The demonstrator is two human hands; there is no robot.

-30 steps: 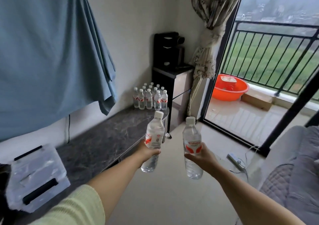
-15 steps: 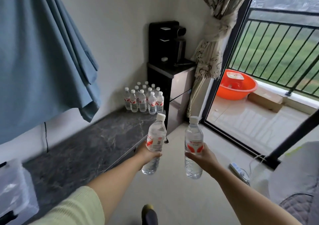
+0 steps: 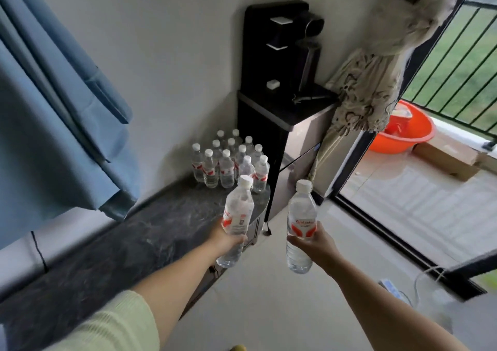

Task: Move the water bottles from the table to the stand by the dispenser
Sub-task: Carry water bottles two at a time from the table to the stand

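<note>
My left hand (image 3: 225, 239) grips a clear water bottle (image 3: 238, 210) with a white cap and red label, tilted slightly right, over the edge of the dark marble stand (image 3: 150, 232). My right hand (image 3: 316, 245) holds a second, upright water bottle (image 3: 301, 216) above the floor. Several matching bottles (image 3: 231, 162) stand grouped at the stand's far end, against the wall and beside the black water dispenser (image 3: 282, 87).
A blue cloth (image 3: 53, 103) hangs on the left wall above the stand. A tied patterned curtain (image 3: 373, 76) hangs right of the dispenser. Beyond the glass door lie an orange basin (image 3: 406, 132) and a cardboard box (image 3: 449, 159). A power strip (image 3: 390, 287) lies on the floor.
I have walked closer to the dispenser; the grouped bottles and the dispenser look larger and nearer. Both hands still carry their bottles in front of me, and the white box at left has left view.
</note>
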